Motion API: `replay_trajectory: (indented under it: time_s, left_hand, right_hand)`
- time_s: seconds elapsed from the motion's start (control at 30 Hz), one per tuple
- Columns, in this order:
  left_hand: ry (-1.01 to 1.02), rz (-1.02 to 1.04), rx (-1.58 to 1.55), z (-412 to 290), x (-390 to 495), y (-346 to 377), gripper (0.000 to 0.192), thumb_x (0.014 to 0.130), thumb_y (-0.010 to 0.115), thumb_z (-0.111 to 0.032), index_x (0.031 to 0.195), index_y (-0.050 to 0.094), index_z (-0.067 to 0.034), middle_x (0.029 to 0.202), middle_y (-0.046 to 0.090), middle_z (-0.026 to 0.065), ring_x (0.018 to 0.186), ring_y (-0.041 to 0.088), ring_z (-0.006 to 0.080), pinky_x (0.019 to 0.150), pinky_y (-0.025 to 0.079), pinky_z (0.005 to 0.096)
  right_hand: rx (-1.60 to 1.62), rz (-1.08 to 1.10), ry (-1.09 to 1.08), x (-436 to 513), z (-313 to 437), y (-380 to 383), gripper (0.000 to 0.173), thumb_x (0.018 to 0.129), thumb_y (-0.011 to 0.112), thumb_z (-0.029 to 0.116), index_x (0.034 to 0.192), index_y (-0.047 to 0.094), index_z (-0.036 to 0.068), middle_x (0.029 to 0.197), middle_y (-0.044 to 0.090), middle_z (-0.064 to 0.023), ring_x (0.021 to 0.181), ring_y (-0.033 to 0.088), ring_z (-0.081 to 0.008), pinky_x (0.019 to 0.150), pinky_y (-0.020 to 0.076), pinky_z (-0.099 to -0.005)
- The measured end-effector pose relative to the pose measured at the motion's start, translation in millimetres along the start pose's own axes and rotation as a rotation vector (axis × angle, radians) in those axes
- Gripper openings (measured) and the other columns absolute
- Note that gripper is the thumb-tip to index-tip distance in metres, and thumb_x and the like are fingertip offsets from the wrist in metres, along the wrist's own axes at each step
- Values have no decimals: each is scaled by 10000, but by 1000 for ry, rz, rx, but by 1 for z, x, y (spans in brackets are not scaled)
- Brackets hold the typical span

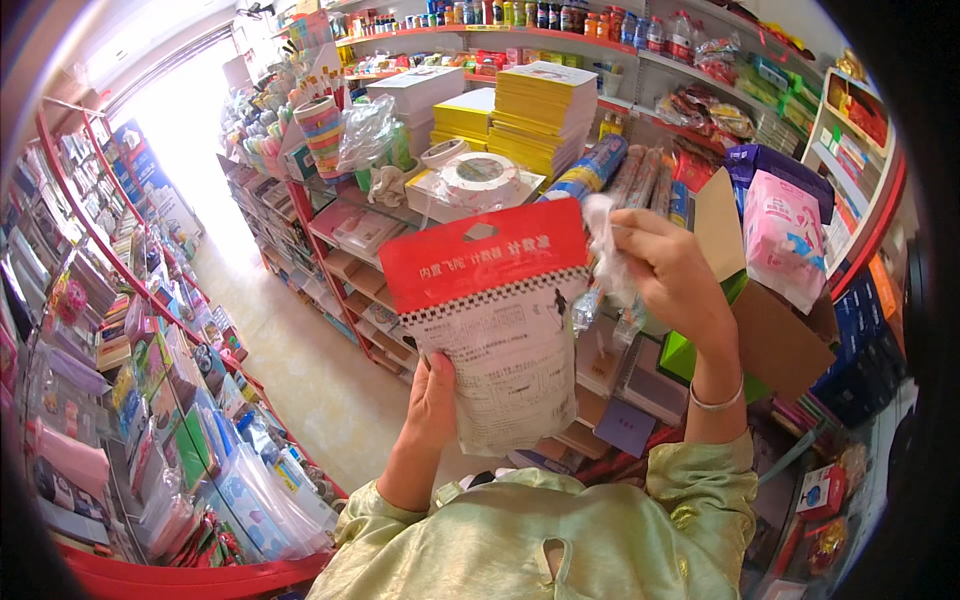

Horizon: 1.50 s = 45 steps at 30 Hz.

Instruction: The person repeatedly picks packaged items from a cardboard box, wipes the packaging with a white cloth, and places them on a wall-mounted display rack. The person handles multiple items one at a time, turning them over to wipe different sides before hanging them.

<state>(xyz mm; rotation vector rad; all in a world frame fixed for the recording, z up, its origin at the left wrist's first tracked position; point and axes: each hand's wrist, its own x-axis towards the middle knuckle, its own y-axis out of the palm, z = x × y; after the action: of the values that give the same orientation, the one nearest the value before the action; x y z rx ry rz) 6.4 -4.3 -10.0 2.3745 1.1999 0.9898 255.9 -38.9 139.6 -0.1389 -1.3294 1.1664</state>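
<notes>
A flat plastic package (499, 337) with a red header, a hanging hole and a printed white sheet is held up before my chest. My left hand (435, 397) grips its left edge, the thumb on the front and the fingers hidden behind. A crumpled white tissue or cloth (602, 244) is pinched in my right hand (656, 262), beside the package's upper right corner. Behind the package, a roll of tape (480, 174) in clear wrap lies on a white and yellow stack.
Tall yellow-edged paper stacks (540, 112) and a tape-roll column (321, 139) stand on the counter ahead. An open cardboard box (780, 330) and a pink package (784, 232) are at right. Red-edged shelves (187, 574) of stationery line the left, beside a tiled aisle (300, 367).
</notes>
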Motion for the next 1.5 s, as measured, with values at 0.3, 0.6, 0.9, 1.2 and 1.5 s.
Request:
replay_trajectory:
  time_s: [0.3, 0.6, 0.9, 1.2, 1.5]
  left_hand:
    - [-205, -60, -10, 4, 13, 20, 515, 1059, 231, -367, 1439, 300, -27, 1371, 476, 146, 1223, 517, 241, 1008, 455, 369]
    - [-258, -268, -195, -4, 26, 4, 589, 1032, 282, -473, 1377, 382, -6, 1305, 539, 165, 1132, 584, 281, 959, 497, 403]
    - [-245, -280, -219, -16, 38, 5, 618, 992, 373, -521, 1372, 433, -37, 1339, 540, 140, 1146, 581, 292, 977, 477, 459]
    - [-302, -211, -248, -12, 43, 3, 622, 1006, 347, -509, 1393, 413, -26, 1347, 532, 156, 1165, 573, 296, 1004, 459, 448]
    - [-287, -337, -336, -20, 56, -11, 609, 1013, 303, -512, 1384, 416, -43, 1340, 536, 158, 1154, 576, 307, 987, 465, 464]
  right_hand:
    - [-130, -82, -285, -10, 53, 63, 319, 791, 654, 63, 1103, 655, -6, 1218, 596, -156, 1110, 579, -347, 956, 465, -460]
    - [-124, 82, -407, -77, 58, 121, 326, 755, 607, 102, 1047, 682, -21, 1234, 603, -130, 1202, 549, -281, 1019, 442, -428]
    - [-53, 188, -556, -94, 43, 98, 321, 765, 623, 107, 1056, 679, -17, 1268, 580, -130, 1241, 523, -281, 1057, 429, -432]
    - [-39, -130, -193, -17, 8, 60, 400, 786, 582, -57, 1183, 617, -21, 1275, 581, -133, 1250, 506, -353, 1053, 415, -427]
    - [102, 89, -220, -81, 38, 60, 294, 766, 613, -32, 1054, 669, -45, 1235, 616, -142, 1209, 555, -334, 1001, 467, -419]
